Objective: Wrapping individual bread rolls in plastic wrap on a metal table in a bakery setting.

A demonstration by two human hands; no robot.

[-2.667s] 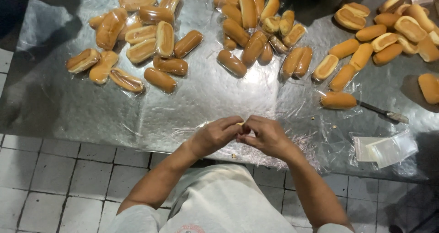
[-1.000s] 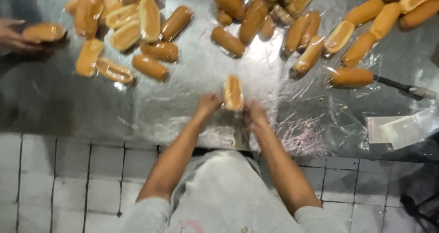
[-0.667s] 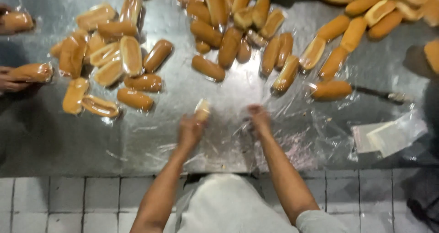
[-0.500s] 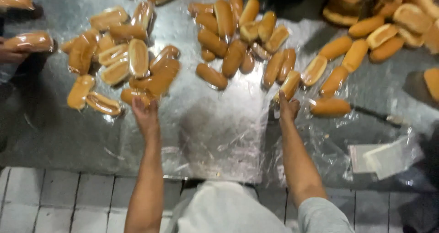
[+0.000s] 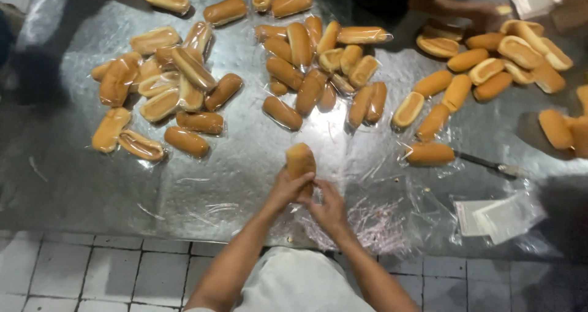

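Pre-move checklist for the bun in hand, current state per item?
1. Bun held by both hands: ok, left hand wraps its lower part, right hand touches below it.
2. Bun clear of the piles: ok, it stands apart from the middle pile and the wrapped pile.
3. Bun already in a wrapper: cannot tell, no sheen visible.
4. Wrapper stock at hand: ok, clear bags lie to the right on the table.
5. Knife out of the way: ok, it lies right of the hands, beside a bun.
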